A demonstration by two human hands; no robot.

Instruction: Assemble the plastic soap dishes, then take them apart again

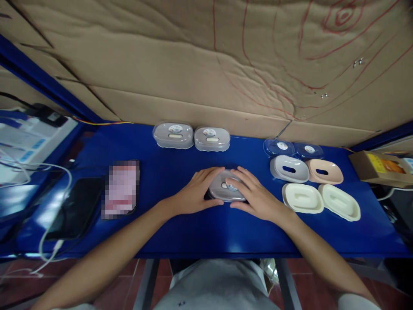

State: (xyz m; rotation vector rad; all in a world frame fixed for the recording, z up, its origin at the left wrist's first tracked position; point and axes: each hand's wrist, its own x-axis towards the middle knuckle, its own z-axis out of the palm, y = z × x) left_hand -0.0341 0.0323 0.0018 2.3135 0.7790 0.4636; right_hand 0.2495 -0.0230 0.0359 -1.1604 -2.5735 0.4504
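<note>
Between my two hands, a grey oval box with a clear lid (pixel 222 189) rests on the blue table. My left hand (pixel 201 189) grips its left end, thumb at the near side and fingers over the far edge. Around the right end is my right hand (pixel 253 191), with fingers reaching over the lid and its round sticker. Two similar lidded boxes (pixel 173 137) (pixel 212 140) stand side by side at the table's back. To the right are clear lids (pixel 279 148), a grey slotted tray (pixel 289 175), a peach slotted tray (pixel 332 172) and two cream bases (pixel 303 204).
A pixelated pink item (pixel 121 189) and a dark phone (pixel 75 209) with a white cable lie at the left. Cardboard (pixel 161 64) rises behind the blue table (pixel 206 241). A small carton (pixel 364 172) sits at the right edge.
</note>
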